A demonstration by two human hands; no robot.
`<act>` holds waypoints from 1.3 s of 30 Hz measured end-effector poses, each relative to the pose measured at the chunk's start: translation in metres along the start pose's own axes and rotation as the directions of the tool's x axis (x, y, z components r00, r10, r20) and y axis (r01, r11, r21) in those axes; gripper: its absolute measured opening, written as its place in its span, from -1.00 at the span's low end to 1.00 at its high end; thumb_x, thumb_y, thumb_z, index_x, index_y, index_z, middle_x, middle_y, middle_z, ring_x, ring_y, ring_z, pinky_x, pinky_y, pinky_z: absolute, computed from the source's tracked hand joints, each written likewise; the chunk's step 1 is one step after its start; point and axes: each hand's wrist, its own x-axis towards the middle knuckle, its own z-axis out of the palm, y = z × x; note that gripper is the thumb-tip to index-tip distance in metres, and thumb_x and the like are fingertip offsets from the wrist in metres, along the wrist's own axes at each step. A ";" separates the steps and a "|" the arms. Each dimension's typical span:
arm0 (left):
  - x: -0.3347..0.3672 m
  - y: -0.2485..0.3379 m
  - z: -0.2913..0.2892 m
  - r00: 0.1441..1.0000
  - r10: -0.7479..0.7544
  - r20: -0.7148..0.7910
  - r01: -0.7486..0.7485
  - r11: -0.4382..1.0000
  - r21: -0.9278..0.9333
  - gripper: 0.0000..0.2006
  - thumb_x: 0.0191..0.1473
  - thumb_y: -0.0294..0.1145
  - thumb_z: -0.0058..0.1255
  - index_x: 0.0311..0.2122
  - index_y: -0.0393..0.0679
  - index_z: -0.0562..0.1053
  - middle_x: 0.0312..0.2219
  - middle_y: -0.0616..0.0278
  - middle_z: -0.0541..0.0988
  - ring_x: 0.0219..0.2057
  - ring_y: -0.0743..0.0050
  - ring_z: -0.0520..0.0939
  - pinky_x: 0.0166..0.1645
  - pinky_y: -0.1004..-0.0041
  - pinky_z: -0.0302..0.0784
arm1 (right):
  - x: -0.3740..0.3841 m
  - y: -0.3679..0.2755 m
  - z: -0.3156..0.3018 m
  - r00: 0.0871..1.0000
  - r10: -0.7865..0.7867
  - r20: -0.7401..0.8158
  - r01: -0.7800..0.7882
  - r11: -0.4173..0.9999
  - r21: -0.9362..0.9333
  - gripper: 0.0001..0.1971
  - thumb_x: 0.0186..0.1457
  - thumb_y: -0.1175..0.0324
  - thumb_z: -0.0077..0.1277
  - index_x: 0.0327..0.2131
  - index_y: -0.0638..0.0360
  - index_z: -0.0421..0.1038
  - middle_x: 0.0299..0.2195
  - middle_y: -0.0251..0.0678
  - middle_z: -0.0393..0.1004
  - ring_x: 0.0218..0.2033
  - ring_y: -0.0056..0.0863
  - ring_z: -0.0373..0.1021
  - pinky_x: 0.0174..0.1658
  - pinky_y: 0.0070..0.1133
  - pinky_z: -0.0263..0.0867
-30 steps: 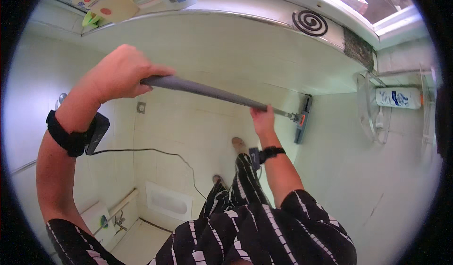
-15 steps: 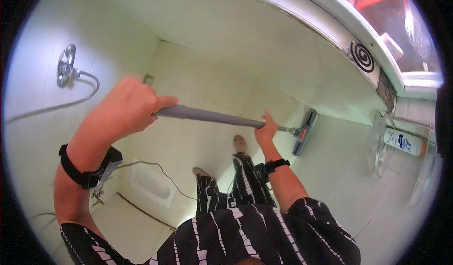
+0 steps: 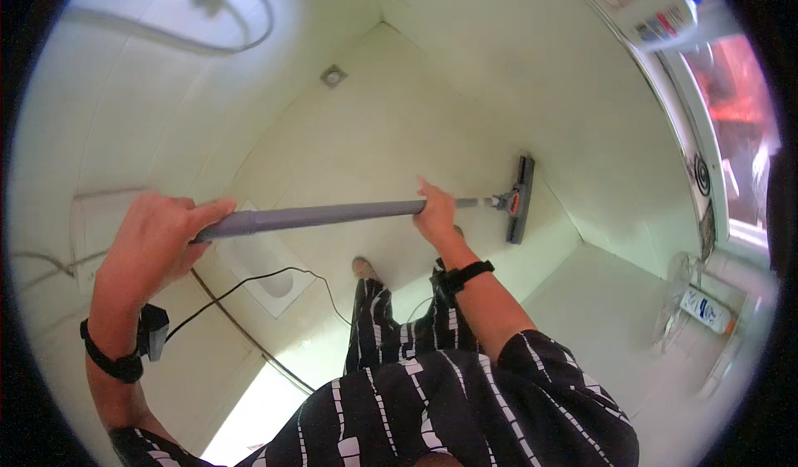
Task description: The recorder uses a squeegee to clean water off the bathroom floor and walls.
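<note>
A long-handled floor brush with a grey pole lies nearly level across the view. My left hand is closed around the pole's left end, its thumb stretched along it. Farther right, my right hand wraps the pole close to the thinner metal section, with one finger pointing up. At the right end is the wide dark brush head with an orange-red piece in its middle. It sits low beside the right-hand wall; its underside is hidden. Black straps with small devices circle both wrists.
A squat toilet pan is set in the floor at left, with a dark cable hanging across it. A floor drain lies near the far corner. Bottles stand at right. A shower hose hangs on the left wall.
The view has turned. My left hand has come lower and left in the picture with the pole's end; the brush head appears slightly higher and farther left. Both hands keep their grip.
</note>
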 end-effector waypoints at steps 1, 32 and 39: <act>-0.011 -0.014 0.012 0.999 -0.038 0.015 0.038 0.999 -0.025 -0.52 -0.36 -0.47 0.16 -0.17 0.03 0.42 -0.61 0.14 0.48 -0.60 0.18 0.49 -0.47 0.31 0.37 | 0.004 -0.013 0.011 0.998 -0.034 0.043 0.034 0.999 0.013 -0.42 -0.42 0.58 0.05 -0.13 0.01 0.32 -0.40 -0.31 0.44 -0.35 -0.30 0.34 -0.19 -0.42 0.14; -0.390 -0.132 0.110 0.181 -0.806 0.564 0.983 0.162 -0.085 -0.51 -0.56 -0.58 0.24 -0.29 -0.22 0.47 -0.49 0.06 0.52 -0.45 0.23 0.55 -0.31 0.46 0.48 | -0.177 -0.384 0.276 0.262 -0.592 0.762 0.300 0.801 0.519 -0.83 -0.25 0.48 -0.05 -0.47 0.02 0.42 -0.52 -0.24 0.45 -0.40 -0.20 0.37 -0.33 -0.39 0.27; -0.450 -0.187 0.214 0.506 -0.811 0.295 0.697 0.183 -0.693 -0.56 -0.62 -0.50 0.24 -0.39 -0.17 0.50 -0.55 0.14 0.53 -0.47 0.26 0.53 -0.31 0.44 0.41 | -0.155 -0.365 0.237 0.475 -0.470 0.744 0.390 0.870 0.301 -0.89 -0.33 0.45 0.04 -0.57 0.02 0.40 -0.59 -0.27 0.41 -0.47 -0.21 0.34 -0.38 -0.37 0.23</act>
